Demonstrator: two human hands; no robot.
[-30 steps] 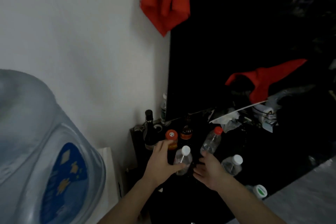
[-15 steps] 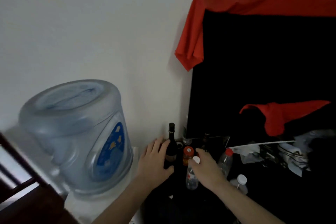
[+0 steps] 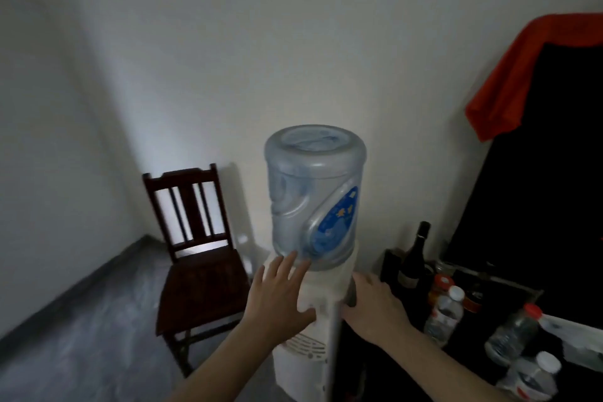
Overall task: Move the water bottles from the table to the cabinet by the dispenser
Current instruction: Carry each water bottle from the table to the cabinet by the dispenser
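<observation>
Both hands sit at six o'clock against the white dispenser point(image 3: 313, 297) — the left hand point(image 3: 277, 300) with straight fingers spread on its front, tips at the base of the blue jug point(image 3: 313, 202); the right hand point(image 3: 372, 307) relaxed, holding nothing, at its right side. Three water bottles point(image 3: 444, 315) stand at four o'clock on the dark cabinet top point(image 3: 388, 264), near a dark wine bottle point(image 3: 416, 258). A wooden chair point(image 3: 195, 254) stands at eight o'clock.

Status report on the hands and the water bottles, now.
Left hand and right hand open, empty, at the water dispenser. White-capped bottle upright by dark glass bottle. Nothing blocking.
</observation>
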